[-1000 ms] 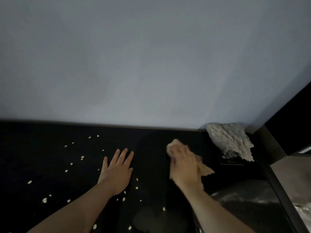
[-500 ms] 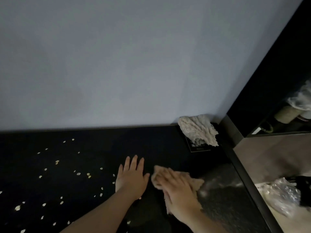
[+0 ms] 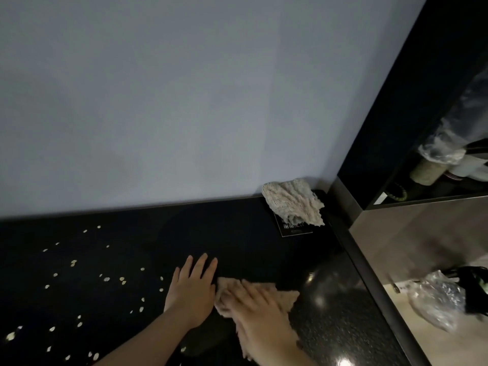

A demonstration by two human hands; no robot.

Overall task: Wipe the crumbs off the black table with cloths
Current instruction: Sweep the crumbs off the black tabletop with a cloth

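A single head-worn camera looks forward and down from close above the black surface (image 3: 237, 247), facing the far wall (image 3: 184, 101); floor (image 3: 422, 233) shows at right.

Crumbs (image 3: 106, 279) lie left of the left hand (image 3: 191, 291); spare cloth (image 3: 293, 202) sits behind-right, seemingly on a card (image 3: 295, 231).

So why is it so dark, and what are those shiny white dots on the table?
Head view: dim light, so the black table swallows detail and the pale crumbs stand out; the white dots are glare, light bouncing off the glossy top near the right hand; that hand and its cloth look slightly blurred.
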